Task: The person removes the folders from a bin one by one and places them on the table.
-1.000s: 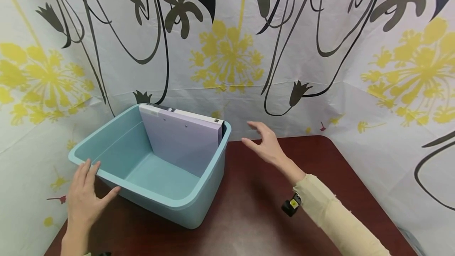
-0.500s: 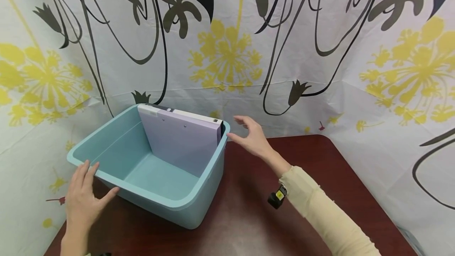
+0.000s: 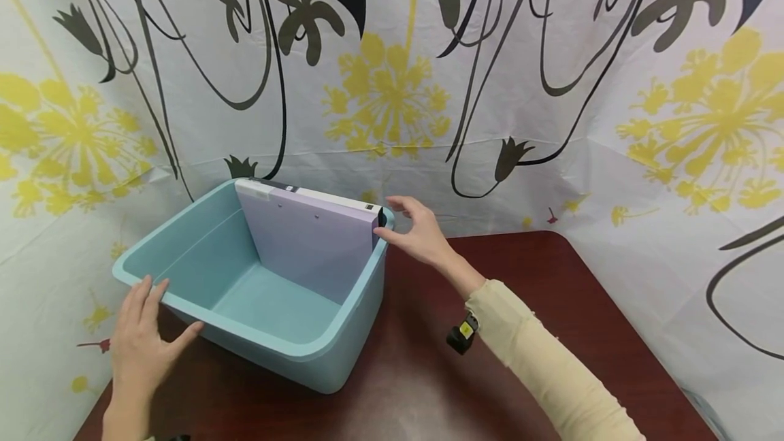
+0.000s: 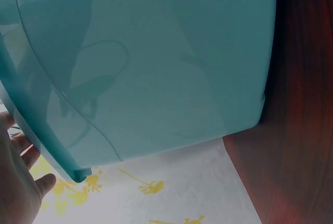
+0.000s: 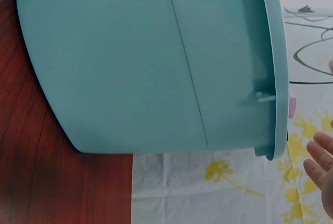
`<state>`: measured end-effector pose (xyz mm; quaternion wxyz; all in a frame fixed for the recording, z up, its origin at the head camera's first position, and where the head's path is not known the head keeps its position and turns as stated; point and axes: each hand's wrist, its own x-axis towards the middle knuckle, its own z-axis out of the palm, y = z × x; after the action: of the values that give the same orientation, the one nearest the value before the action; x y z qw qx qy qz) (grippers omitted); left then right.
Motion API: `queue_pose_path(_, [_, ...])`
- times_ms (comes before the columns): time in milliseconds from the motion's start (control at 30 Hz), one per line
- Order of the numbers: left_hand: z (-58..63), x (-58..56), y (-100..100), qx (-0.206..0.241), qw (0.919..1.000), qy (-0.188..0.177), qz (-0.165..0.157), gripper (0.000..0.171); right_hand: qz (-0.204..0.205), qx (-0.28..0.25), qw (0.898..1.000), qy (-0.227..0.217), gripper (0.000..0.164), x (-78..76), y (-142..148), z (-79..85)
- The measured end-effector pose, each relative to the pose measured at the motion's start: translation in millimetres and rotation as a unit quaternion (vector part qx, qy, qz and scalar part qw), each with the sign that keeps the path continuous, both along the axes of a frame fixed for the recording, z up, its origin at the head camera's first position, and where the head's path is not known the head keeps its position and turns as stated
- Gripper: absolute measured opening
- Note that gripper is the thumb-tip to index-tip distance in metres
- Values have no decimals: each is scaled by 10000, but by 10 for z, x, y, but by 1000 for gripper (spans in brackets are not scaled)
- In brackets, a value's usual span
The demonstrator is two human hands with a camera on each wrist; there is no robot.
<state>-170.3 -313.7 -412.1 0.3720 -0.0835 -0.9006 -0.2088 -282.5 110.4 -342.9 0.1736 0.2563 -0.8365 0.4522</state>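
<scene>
A light blue plastic bin (image 3: 288,349) stands on the table at the left of the head view. Inside, a lavender file binder (image 3: 306,243) stands upright along the far wall, its top edge white and black. My left hand (image 3: 139,342) touches the near-left rim with extended fingertips, thumb spread away. At the far right corner, my right hand (image 3: 422,233) hovers over the rim, thumb and fingers apart around the binder's end. The right wrist view has this hand (image 5: 323,166) beside the rim, partly cut off. The bin's outer wall (image 4: 166,73) fills most of the left wrist view.
The dark red wooden table (image 3: 520,278) extends to the right of the bin. A white cloth (image 3: 392,5) with yellow and grey flower prints hangs behind and at both sides. A small black device (image 3: 462,336) is strapped at my right wrist.
My right hand has moved left from beside the bin to its far right corner, at the binder's end. The left hand stays at the rim; bin and binder have not moved.
</scene>
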Motion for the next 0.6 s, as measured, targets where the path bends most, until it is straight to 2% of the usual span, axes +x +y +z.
queue_pose_path(200, [2,10,0,28,10000,-25,-7,94,219,65,9997,82,57,-45,-99,21])
queue_pose_path(600, [2,6,6,32,9999,-144,34,92,480,751,9952,400,56,-173,-222,131])
